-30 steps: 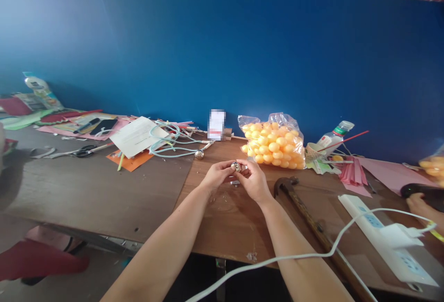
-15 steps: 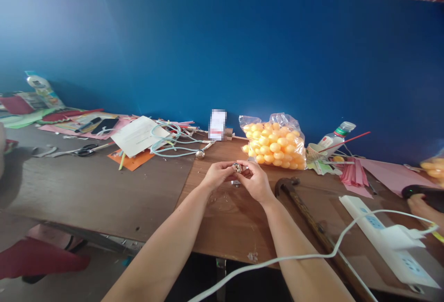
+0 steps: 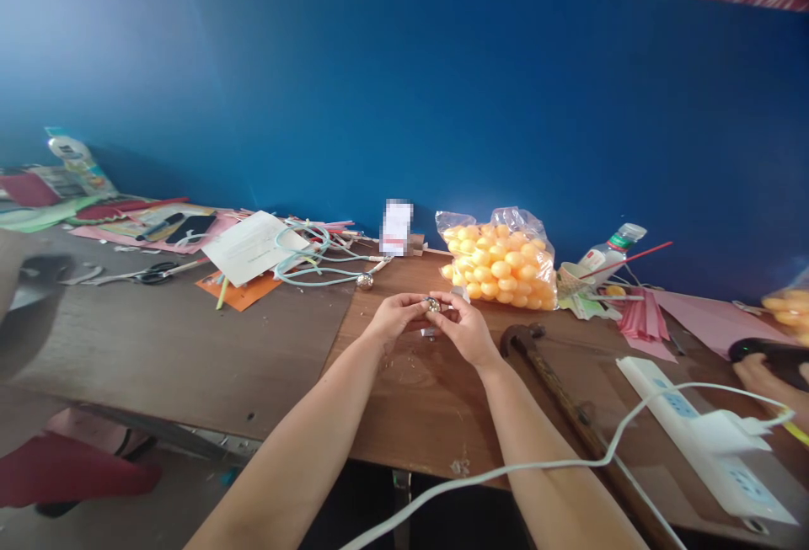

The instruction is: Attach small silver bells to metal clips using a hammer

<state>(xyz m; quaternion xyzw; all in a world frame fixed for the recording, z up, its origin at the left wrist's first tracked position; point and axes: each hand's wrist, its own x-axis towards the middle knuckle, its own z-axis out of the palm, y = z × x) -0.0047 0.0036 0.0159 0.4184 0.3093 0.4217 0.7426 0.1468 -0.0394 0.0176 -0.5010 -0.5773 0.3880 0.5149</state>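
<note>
Between the fingertips of my left hand (image 3: 398, 316) and my right hand (image 3: 463, 324) is a small shiny metal ball (image 3: 433, 305), partly covered by the fingers. Both hands pinch it from opposite sides, just above the brown wooden table (image 3: 404, 415). Under the fingers a small white piece (image 3: 428, 333) shows in part. A similar silvery ball (image 3: 365, 280) lies to the left, by the end of a coiled light-blue cord (image 3: 309, 282).
Behind my right hand sits a clear bag of orange balls (image 3: 499, 264). A wooden cane (image 3: 556, 390), a power strip (image 3: 701, 440) and a white cable (image 3: 506, 474) lie right. Scissors (image 3: 155, 273) and papers (image 3: 249, 248) are left. Another person's hand (image 3: 768, 377) holds something dark.
My hands stay almost in place, still pinching the metal ball. At the left edge, a blurred pale shape and a dark patch now reach further into view.
</note>
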